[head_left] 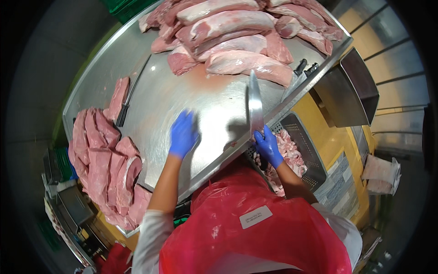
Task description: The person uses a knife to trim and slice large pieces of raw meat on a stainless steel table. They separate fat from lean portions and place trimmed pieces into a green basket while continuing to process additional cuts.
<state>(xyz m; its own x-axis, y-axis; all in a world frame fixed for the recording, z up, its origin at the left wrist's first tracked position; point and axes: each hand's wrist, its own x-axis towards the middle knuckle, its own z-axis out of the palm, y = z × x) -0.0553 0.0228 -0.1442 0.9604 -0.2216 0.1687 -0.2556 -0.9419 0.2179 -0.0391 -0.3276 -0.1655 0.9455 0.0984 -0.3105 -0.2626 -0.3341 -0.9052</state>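
My right hand (268, 147), in a blue glove, is closed round the handle of a wide-bladed knife (255, 102). Its blade points away from me, over the right edge of the steel table (164, 96). My left hand (184, 134), gloved the same, is above the bare metal with fingers stretched forward and nothing in it. Long pieces of pink meat (246, 62) with pale fat are piled at the far side. A heap of trimmed meat strips (102, 160) lies at the table's left end.
A sharpening steel (130, 98) lies near the left heap. More knives (305, 69) rest by the right edge. Below that edge stands a grey perforated crate (315, 160) holding meat trimmings (289, 150). A steel bin (349, 91) is at the right, and a green crate (123, 9) beyond the table.
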